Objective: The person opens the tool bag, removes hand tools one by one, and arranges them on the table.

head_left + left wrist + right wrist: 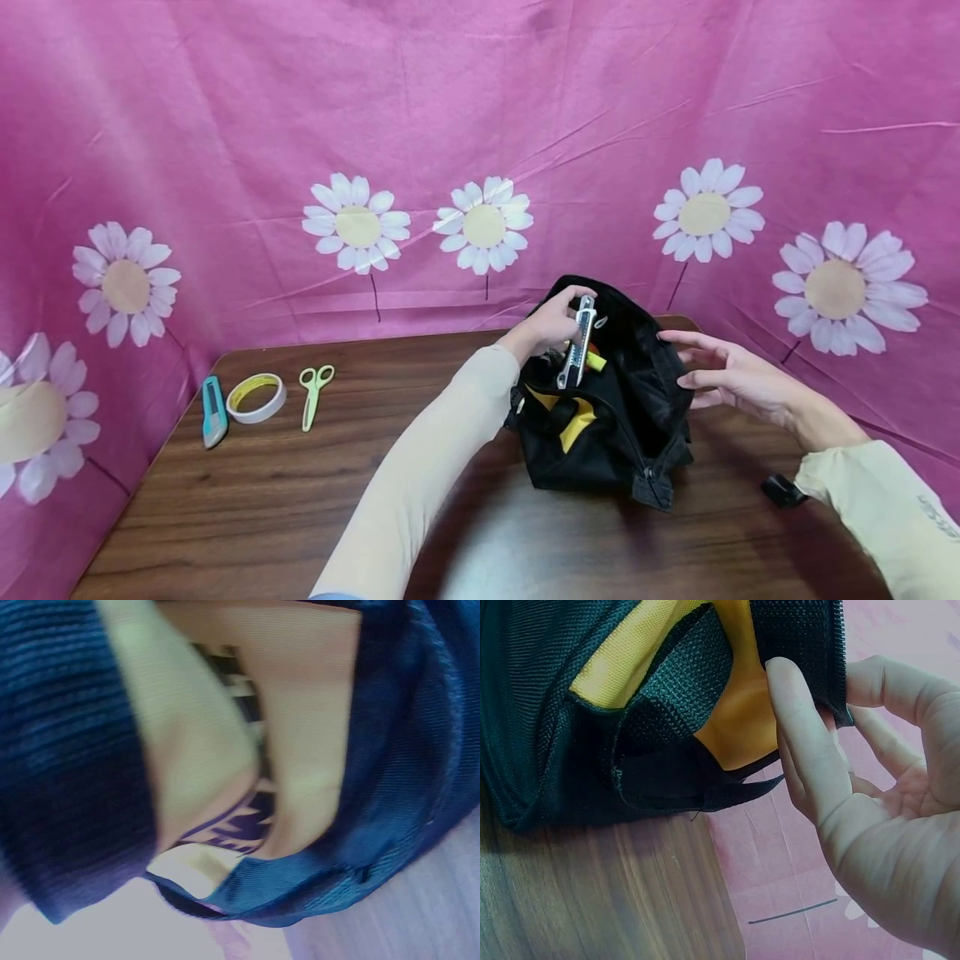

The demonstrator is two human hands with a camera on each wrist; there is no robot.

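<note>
A black tool bag (592, 454) with yellow panels stands with its mouth wide apart, right of the table's middle. Over its opening, my left hand (551, 322) holds a silver utility knife (576, 346), tilted, its lower end at the near rim. On the right, my right hand (731, 379) pinches the bag's zippered edge (838, 652) between thumb and fingers. Inside the bag a yellow item (595, 361) shows beside a bit of orange; the rest is hidden. The left wrist view has the bag's yellow panel (311, 727) with dark lettering, but not the left hand.
At the left of the wooden table (300, 517) lie a teal cutter (213, 411), a roll of white tape (262, 414) and light green scissors (311, 398). Behind hangs a pink curtain (420, 108) with daisies. A small black object (783, 491) is by the right sleeve.
</note>
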